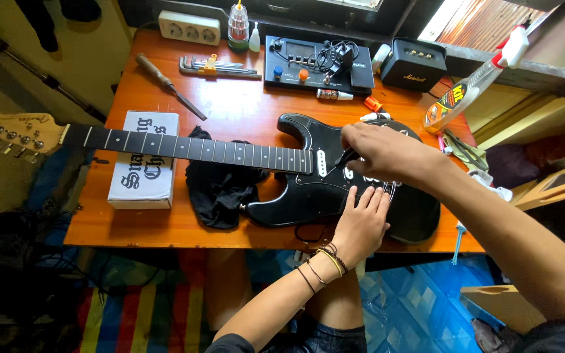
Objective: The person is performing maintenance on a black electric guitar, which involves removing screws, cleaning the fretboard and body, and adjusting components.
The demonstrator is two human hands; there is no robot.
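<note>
Two bare hands worked over a black electric guitar (308, 189) that lay flat along the middle of the orange table (158, 225), its body toward the right edge, its neck running left past the left edge. The right hand (384, 151) pinched a small dark tool (346, 157), apparently a screwdriver, tip down by the pickups. The left hand (361, 222) lay flat and open on the body's lower edge, fingers spread, gripping nothing.

Judging from that pose, the tip could slip off its seat and score the glossy finish if the hand pressed at an angle. The headstock hung unsupported off the left edge, so a hard push might rock the instrument on the white box (144, 160) and the black cloth (220, 183) under the neck. A spray bottle (469, 88) leaned near the right edge, and a swinging elbow could tip it.

As for containers, a clear tube (238, 26) at the far edge held small screwdriver bits, the box was shut, and the bottle showed amber liquid
</note>
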